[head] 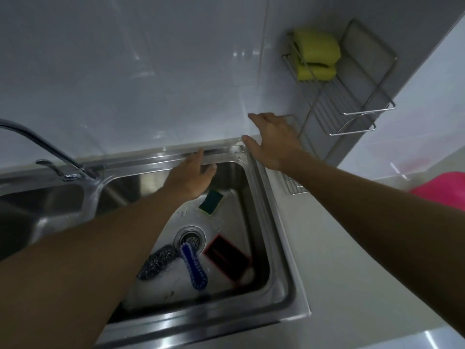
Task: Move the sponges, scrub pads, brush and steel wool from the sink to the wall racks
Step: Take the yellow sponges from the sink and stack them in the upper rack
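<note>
Two bare hands are held out over the steel sink (pixel 281 280). The left hand (pixel 191 176) is seen at about 12 o'clock over the basin, near the back rim. Its fingers are spread and loose, and nothing is held in it. The right hand (pixel 271 142) is seen at about 2 o'clock, over the back right corner of the sink, close to the white tiled wall (pixel 151 71). It is wide open too, and nothing is held in it.

Four things are seen lying in the wet basin. A green and yellow sponge (pixel 211 202) lies at 1 o'clock from the drain (pixel 190 239), just below the left hand. A red and black scrub pad (pixel 226 258) lies at 4 o'clock from the drain. A blue and white brush (pixel 193 265) lies at 6 o'clock, with one end at the drain's edge. A grey steel wool (pixel 157 263) lies at 8 o'clock, just beside the brush and partly hidden by the left arm.

A wire wall rack (pixel 357 107) is fixed up at 2 o'clock. Two yellow sponges (pixel 317 54) are stacked in its far end. A lower rack (pixel 294 187) is partly hidden behind the right arm. A tap (pixel 42 147) is seen at 9 o'clock. Something pink (pixel 445 190) sits on the tabletop (pixel 352 285) at 3 o'clock.
</note>
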`<state>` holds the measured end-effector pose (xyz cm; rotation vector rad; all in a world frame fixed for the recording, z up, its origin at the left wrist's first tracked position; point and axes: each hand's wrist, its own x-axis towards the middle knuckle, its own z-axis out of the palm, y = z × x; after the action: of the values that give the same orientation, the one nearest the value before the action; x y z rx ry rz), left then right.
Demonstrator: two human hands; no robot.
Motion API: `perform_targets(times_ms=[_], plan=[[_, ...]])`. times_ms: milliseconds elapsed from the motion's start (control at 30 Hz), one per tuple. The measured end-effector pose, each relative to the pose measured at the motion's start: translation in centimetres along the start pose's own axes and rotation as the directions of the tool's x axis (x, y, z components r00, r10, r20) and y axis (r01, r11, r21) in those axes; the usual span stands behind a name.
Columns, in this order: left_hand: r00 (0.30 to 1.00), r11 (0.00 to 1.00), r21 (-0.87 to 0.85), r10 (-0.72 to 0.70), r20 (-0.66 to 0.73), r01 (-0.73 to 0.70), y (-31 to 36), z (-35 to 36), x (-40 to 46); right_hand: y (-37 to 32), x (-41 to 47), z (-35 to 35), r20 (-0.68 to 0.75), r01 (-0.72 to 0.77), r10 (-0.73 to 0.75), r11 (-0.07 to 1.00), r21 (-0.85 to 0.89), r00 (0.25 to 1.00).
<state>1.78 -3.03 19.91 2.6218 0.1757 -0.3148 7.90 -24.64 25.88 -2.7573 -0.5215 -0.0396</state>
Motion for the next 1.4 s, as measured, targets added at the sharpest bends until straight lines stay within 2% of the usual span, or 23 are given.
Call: perform_targets(times_ms=[233, 533, 700, 900, 1100, 1400], plan=[[0.998, 0.998, 0.049, -0.040, 0.045, 0.038, -2.0, 5.3, 1.0, 1.9, -2.9, 7.5, 0.064, 0.005, -0.001, 0.999, -0.053, 0.998], [0.986, 0.993, 0.050, -0.108, 0.124, 0.103, -6.3, 13.8, 3.5, 4.8, -6.7, 16.6, 0.263, 0.017, 0.055, 0.964, -0.265, 0.963], [0.979, 0.987, 0.100, -0.142, 0.147, 0.128, -8.4, 17.3, 5.8, 5.1, -7.3, 18.5, 0.199, -0.005, 0.072, 0.947, -0.321, 0.977], [0.980, 0.987, 0.116, -0.131, 0.152, 0.114, -9.7, 20.8, 8.4, 5.2, -6.9, 19.3, 0.187, -0.009, 0.077, 0.939, -0.343, 0.979], [0.969, 0.973, 0.172, -0.184, 0.167, 0.155, -10.0, 22.0, 9.3, 5.5, -6.9, 19.6, 0.180, -0.016, 0.082, 0.939, -0.343, 0.980], [0.969, 0.984, 0.035, -0.176, 0.172, 0.172, -10.3, 21.5, 9.4, 5.6, -6.9, 19.6, 0.173, -0.013, 0.081, 0.933, -0.359, 0.982]])
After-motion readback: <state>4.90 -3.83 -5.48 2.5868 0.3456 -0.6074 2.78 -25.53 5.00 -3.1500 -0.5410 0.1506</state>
